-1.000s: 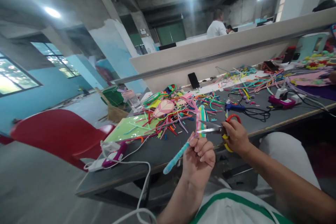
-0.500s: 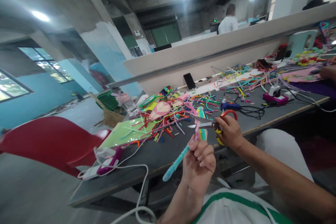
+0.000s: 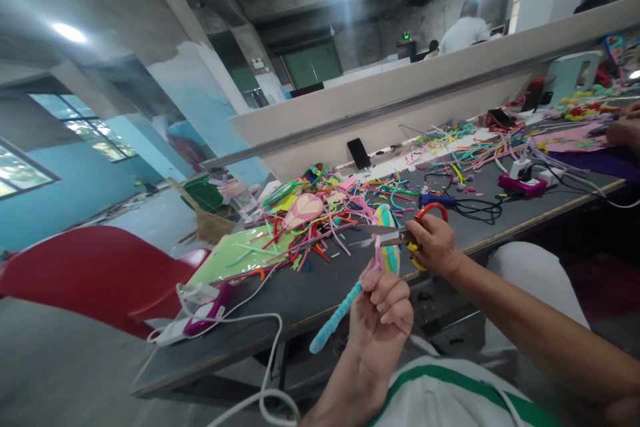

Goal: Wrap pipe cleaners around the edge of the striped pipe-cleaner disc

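Note:
My left hand (image 3: 383,310) is closed around a small craft piece (image 3: 386,240), a striped loop of pink, yellow and green on a fuzzy light-blue stem (image 3: 334,317) that sticks out down-left. My right hand (image 3: 434,243) grips red-and-yellow-handled scissors (image 3: 400,235), fingers through the loops. The steel blades point left and sit right against the upper part of the striped loop. Both hands hover over the near edge of the dark grey table (image 3: 320,283).
A heap of coloured pipe-cleaner pieces (image 3: 325,213) and a green sheet (image 3: 240,250) lie on the table. A blue glue gun with black cable (image 3: 440,200), a phone (image 3: 359,153), a purple power strip (image 3: 523,183), a red chair (image 3: 95,273) and a white cable (image 3: 260,373) surround me. Another person's hand (image 3: 623,130) is far right.
The view has drifted a little. My hands stay together; the scissors have shifted slightly left and up against the striped loop, and my left hand has tilted the piece a bit.

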{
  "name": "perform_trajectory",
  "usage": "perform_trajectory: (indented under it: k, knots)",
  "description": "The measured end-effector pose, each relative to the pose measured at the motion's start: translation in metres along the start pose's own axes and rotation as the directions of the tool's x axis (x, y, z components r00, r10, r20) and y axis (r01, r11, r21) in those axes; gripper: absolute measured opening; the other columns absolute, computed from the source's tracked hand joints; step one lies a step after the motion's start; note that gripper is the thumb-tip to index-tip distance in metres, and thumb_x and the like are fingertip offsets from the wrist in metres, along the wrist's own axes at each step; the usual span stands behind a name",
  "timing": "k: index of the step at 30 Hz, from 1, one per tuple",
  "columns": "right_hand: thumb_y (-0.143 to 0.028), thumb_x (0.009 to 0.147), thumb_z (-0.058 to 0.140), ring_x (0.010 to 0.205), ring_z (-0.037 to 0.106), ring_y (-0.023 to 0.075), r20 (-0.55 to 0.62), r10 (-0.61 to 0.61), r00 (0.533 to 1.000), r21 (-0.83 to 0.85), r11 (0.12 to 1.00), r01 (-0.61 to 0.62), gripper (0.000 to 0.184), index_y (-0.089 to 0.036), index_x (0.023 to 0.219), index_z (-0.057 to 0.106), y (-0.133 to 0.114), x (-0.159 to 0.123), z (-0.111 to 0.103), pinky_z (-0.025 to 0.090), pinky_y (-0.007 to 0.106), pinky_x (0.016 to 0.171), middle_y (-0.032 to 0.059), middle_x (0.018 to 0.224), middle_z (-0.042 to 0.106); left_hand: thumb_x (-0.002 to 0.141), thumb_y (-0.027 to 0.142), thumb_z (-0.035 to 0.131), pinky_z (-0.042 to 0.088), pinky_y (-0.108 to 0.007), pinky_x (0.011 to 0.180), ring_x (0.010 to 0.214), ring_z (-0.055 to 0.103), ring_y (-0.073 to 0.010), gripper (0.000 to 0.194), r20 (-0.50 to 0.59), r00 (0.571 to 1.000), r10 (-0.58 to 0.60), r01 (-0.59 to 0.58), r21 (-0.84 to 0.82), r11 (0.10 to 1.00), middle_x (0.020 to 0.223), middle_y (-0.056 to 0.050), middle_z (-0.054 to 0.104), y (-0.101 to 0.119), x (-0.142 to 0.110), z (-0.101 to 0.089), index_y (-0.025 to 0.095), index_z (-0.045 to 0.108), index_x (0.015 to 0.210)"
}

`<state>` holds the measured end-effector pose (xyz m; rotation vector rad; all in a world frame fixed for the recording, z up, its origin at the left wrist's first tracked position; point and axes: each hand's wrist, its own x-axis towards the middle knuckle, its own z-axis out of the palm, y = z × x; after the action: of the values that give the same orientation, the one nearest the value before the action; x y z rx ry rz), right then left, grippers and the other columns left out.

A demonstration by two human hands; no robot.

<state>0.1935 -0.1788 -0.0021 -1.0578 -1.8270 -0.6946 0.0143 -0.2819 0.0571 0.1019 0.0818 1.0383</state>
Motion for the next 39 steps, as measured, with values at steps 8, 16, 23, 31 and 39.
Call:
perform_trajectory:
  k: [8,16,23,31,39]
  knots:
    - [-0.015,0.07,0.051,0.069,0.049,0.0171,0.113,-0.046,0.992,0.061,0.997,0.04,0.039,-0.019,0.108,0.06,0.004,0.001,-0.002,0.037,0.027,0.062,0.0056,0.084,0.056,0.086,0.017,0.051,0.028,-0.009,0.04,0.045,0.034,-0.0031,0.027,-0.018,0.999,0.039,-0.038,0.061,0.997,0.054,0.005,0.03,0.002,0.002,0.003,0.015,0.042,0.061]
    - [-0.016,0.073,0.053,0.076,0.059,0.0174,0.078,0.279,0.957,0.33,0.899,-0.289,0.035,-0.021,0.107,0.054,0.01,-0.026,-0.001,0.048,0.029,0.066,0.004,0.091,0.061,0.081,0.038,0.058,0.029,-0.018,0.04,0.044,0.037,-0.0069,0.036,-0.041,0.941,0.337,-0.206,0.718,0.665,0.051,0.001,0.043,0.034,0.021,-0.009,0.013,0.053,0.054]
    - [-0.026,0.076,0.06,0.064,0.058,0.0155,0.139,0.616,0.775,0.496,0.634,-0.593,0.028,-0.022,0.104,0.056,-0.004,-0.057,-0.015,0.05,0.031,0.061,0.0021,0.081,0.06,0.084,0.045,0.052,0.038,-0.026,0.05,0.049,0.05,-0.014,0.039,0.166,0.88,0.445,-0.162,0.986,-0.047,0.052,-0.005,0.057,0.063,0.026,-0.028,0.016,0.071,0.065]
    - [-0.039,0.072,0.067,0.047,0.053,0.0112,0.47,0.676,0.567,0.757,0.021,-0.653,0.037,-0.027,0.101,0.049,-0.002,-0.004,-0.04,0.04,0.02,0.037,-0.005,0.065,0.054,0.084,0.045,0.051,0.041,-0.026,0.056,0.058,0.054,-0.016,0.041,0.236,0.929,0.285,-0.166,0.954,-0.25,0.058,-0.007,0.062,0.055,0.022,-0.019,0.016,0.074,0.065]
    - [-0.032,0.071,0.072,0.067,0.064,0.0139,0.629,0.353,0.693,0.775,-0.211,-0.596,0.042,-0.023,0.106,0.051,0.017,0.04,-0.057,0.053,0.026,0.057,-0.0019,0.083,0.063,0.086,0.047,0.047,0.041,-0.025,0.059,0.063,0.056,-0.0158,0.044,0.103,0.99,-0.095,-0.128,0.938,-0.321,0.066,-0.008,0.066,0.051,0.035,-0.022,0.015,0.074,0.072]
